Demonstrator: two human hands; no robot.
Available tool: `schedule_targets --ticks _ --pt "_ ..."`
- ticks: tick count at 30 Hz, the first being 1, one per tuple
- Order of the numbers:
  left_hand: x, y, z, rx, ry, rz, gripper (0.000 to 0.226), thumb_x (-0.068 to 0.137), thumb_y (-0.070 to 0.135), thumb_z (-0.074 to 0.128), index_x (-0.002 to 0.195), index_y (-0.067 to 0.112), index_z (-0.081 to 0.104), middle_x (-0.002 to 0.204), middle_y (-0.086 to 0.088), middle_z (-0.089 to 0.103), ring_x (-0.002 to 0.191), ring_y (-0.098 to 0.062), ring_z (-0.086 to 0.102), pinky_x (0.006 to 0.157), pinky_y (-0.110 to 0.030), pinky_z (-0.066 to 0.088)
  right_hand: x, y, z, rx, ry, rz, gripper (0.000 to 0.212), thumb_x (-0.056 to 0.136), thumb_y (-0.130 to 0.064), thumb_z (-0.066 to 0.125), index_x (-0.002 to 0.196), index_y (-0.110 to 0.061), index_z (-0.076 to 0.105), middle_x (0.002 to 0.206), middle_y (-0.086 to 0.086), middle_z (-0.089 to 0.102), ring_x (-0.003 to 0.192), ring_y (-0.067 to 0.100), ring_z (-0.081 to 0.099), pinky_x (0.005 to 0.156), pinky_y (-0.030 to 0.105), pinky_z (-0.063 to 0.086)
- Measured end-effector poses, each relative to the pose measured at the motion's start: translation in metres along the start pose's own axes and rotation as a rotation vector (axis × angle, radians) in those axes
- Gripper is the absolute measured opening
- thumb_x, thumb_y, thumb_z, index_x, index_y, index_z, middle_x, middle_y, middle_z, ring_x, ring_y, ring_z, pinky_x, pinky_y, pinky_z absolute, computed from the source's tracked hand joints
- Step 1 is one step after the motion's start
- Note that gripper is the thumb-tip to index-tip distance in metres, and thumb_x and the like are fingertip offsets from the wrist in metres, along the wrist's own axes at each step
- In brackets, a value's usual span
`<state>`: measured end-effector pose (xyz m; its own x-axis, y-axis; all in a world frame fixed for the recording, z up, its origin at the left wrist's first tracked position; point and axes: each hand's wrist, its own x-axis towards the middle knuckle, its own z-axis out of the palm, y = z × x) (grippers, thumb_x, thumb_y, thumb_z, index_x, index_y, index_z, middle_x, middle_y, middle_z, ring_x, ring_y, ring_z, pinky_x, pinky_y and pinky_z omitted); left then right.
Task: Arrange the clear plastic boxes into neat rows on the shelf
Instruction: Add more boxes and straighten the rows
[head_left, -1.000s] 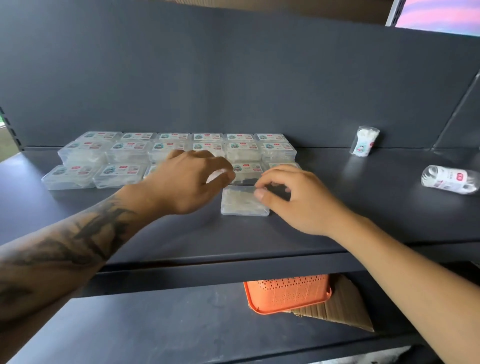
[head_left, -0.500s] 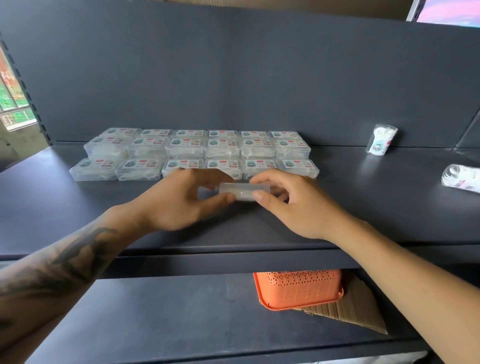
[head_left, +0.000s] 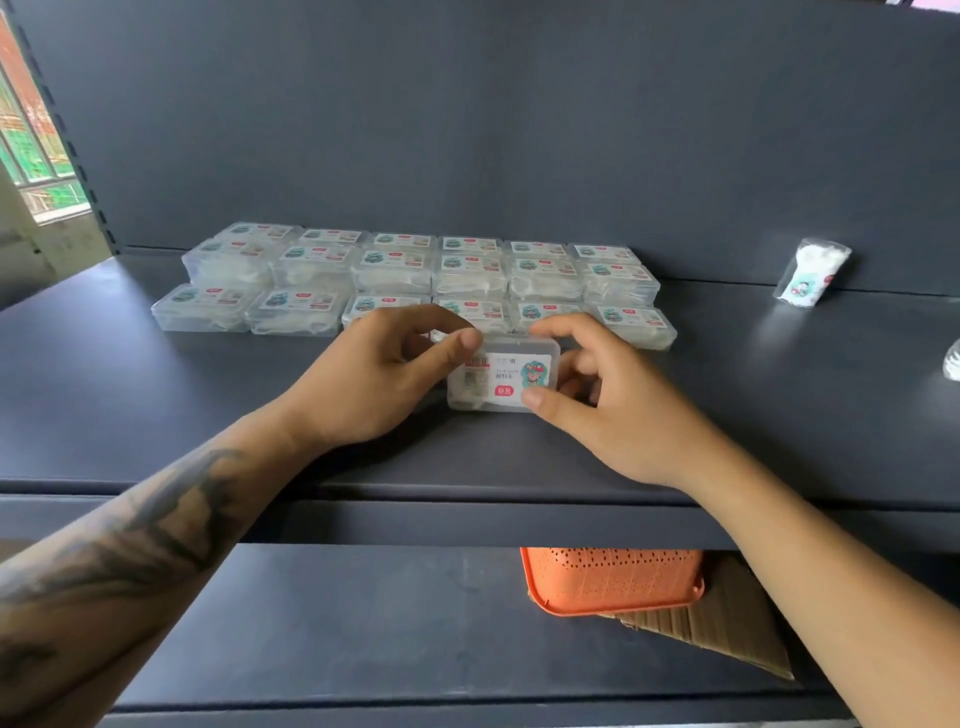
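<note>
A clear plastic box (head_left: 503, 375) with a white label is tilted up off the dark shelf (head_left: 156, 405), label side toward me. My left hand (head_left: 374, 379) pinches its left end with thumb and fingers. At its right end my right hand (head_left: 597, 400) grips it, thumb on the lower front edge. Just behind the held box, several clear plastic boxes (head_left: 395, 275) lie in three rows near the shelf's back wall; the back rows look stacked two high.
A small bag of cotton swabs (head_left: 810, 273) leans against the back wall at the right. Another clear packet (head_left: 953, 358) shows at the right edge. On the lower shelf sit an orange perforated basket (head_left: 613, 579) and cardboard (head_left: 717, 623).
The box lay flat on the shelf with its plain side up; both hands lifted it on edge and have turned it so its label faces me. The camera view shifted left.
</note>
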<state>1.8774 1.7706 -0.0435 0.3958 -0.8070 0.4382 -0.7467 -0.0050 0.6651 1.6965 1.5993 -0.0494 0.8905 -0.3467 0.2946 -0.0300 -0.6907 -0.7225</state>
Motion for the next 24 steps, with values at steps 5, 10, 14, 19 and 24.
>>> schedule_targets --ticks 5,10,14,19,24 --pt "-0.002 0.006 -0.001 -0.042 0.009 -0.009 0.031 0.098 0.047 0.056 0.102 0.022 0.073 0.065 0.014 0.065 0.057 0.000 0.050 0.058 -0.015 0.040 0.002 -0.001 -0.001 0.137 0.037 -0.032 0.044 0.092 -0.022 0.075 0.127 -0.036 0.053 0.095 0.000 0.073 0.079 0.007 0.060 0.073 0.015 0.046" --pt "-0.001 0.011 -0.007 -0.092 0.000 -0.026 0.026 0.090 0.034 0.072 0.110 0.018 0.075 0.102 0.008 0.079 0.100 -0.005 0.072 0.094 -0.029 0.055 0.006 -0.006 -0.005 0.438 0.240 -0.046 0.042 0.086 -0.017 0.081 0.121 -0.026 0.059 0.096 0.008 0.072 0.079 0.013 0.067 0.074 0.029 0.055" --pt "-0.001 0.018 -0.008 -0.199 -0.008 -0.061 0.024 0.091 0.022 0.076 0.113 0.012 0.072 0.100 -0.003 0.079 0.094 -0.015 0.073 0.096 -0.047 0.057 0.009 -0.015 0.004 0.532 0.352 -0.065 0.039 0.086 -0.010 0.082 0.113 -0.018 0.054 0.101 0.015 0.074 0.084 0.022 0.074 0.073 0.035 0.058" --pt "-0.006 0.027 -0.009 -0.282 -0.041 -0.101 0.036 0.082 0.016 0.084 0.113 0.004 0.070 0.101 -0.016 0.078 0.098 -0.039 0.074 0.096 -0.056 0.055 0.013 -0.026 0.003 0.507 0.408 -0.145 0.030 0.083 -0.013 0.085 0.091 -0.011 0.056 0.092 0.010 0.076 0.088 0.023 0.076 0.079 0.048 0.061" --pt "-0.022 0.037 -0.002 -0.358 0.020 -0.114 0.040 0.083 0.008 0.079 0.121 0.002 0.068 0.113 -0.012 0.077 0.105 -0.034 0.074 0.100 -0.052 0.056 0.006 -0.023 0.014 0.448 0.196 -0.255 0.033 0.087 -0.010 0.076 0.112 -0.025 0.060 0.115 -0.001 0.074 0.107 0.020 0.071 0.084 0.042 0.059"
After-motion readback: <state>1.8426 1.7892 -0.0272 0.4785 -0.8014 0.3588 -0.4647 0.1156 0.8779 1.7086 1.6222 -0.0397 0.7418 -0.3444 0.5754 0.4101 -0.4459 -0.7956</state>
